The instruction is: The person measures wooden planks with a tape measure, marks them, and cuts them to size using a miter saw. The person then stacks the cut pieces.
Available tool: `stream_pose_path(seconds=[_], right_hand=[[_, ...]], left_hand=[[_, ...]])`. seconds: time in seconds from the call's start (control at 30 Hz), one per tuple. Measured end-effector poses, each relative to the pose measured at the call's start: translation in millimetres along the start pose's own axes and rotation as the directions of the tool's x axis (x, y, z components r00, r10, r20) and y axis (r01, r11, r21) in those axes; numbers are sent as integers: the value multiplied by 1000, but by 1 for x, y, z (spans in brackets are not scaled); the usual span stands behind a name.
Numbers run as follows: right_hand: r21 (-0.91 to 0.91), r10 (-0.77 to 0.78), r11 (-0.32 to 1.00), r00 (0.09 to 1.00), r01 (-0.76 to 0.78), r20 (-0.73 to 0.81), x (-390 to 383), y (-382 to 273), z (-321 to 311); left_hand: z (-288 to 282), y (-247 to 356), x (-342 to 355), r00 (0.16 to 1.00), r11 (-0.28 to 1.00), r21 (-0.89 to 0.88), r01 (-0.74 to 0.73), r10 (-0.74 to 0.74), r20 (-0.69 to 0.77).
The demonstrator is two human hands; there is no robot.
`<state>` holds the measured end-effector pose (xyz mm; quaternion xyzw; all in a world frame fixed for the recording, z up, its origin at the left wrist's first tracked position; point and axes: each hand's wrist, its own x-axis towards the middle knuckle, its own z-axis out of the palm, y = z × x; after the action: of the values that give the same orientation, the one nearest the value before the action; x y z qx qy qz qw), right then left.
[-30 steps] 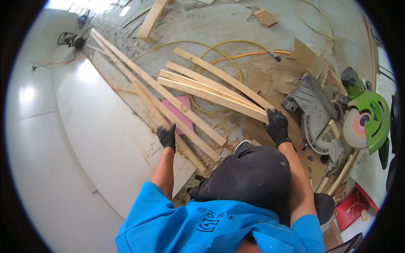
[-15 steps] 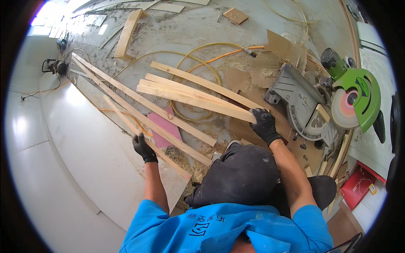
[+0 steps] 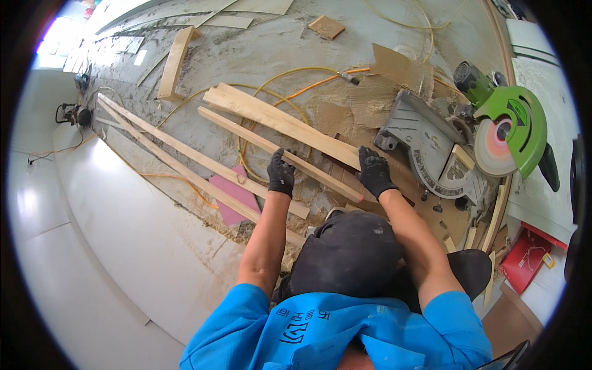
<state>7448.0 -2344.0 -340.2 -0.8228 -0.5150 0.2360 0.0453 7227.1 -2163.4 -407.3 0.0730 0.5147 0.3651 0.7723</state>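
My left hand (image 3: 282, 174), in a black glove, is closed around the middle of a pale wooden strip (image 3: 237, 129) that slants down to the right. Just beyond lie several wooden strips in a bundle (image 3: 274, 117), stacked close together. The black-gloved right hand (image 3: 375, 172) grips the bundle's near right end, with the thumb side toward the strips. Between the held strip and the bundle a narrow gap shows. Two longer wooden strips (image 3: 179, 147) rest on the floor to the left, passing over a pink sheet (image 3: 231, 200).
A green cut-off saw (image 3: 527, 126) with a round disc and grey base (image 3: 425, 139) stands at the right. A yellow hose (image 3: 271, 80) loops under the strips. Large white boards (image 3: 117, 203) lie at the left. Cardboard (image 3: 394, 68), sawdust and a red box (image 3: 524, 259) are nearby.
My left hand has moved right and away from me, carrying its strip from the white board to beside the bundle. The bundle's strips are drawn closer together at the right hand.
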Motion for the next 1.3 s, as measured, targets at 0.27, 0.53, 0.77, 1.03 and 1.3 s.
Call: stream_pose_path(seconds=[0.27, 0.53, 0.77, 1.03, 1.3], right_hand=[[12, -278, 960, 958, 278, 72, -13, 7, -9], [553, -253, 803, 967, 222, -20, -49, -24, 3], [344, -242, 914, 970, 216, 34, -58, -33, 3], [705, -383, 658, 924, 263, 13, -60, -36, -35], [-18, 147, 988, 898, -153, 414, -116, 94, -56]], left_hand=[[46, -33, -13, 978, 994, -108, -1, 24, 205], [20, -20, -32, 940, 974, -222, 44, 34, 338], [31, -21, -43, 951, 989, -140, -55, 94, 294], [44, 17, -27, 888, 930, 224, -293, 178, 425], [68, 10, -18, 921, 948, 272, -167, 51, 387]])
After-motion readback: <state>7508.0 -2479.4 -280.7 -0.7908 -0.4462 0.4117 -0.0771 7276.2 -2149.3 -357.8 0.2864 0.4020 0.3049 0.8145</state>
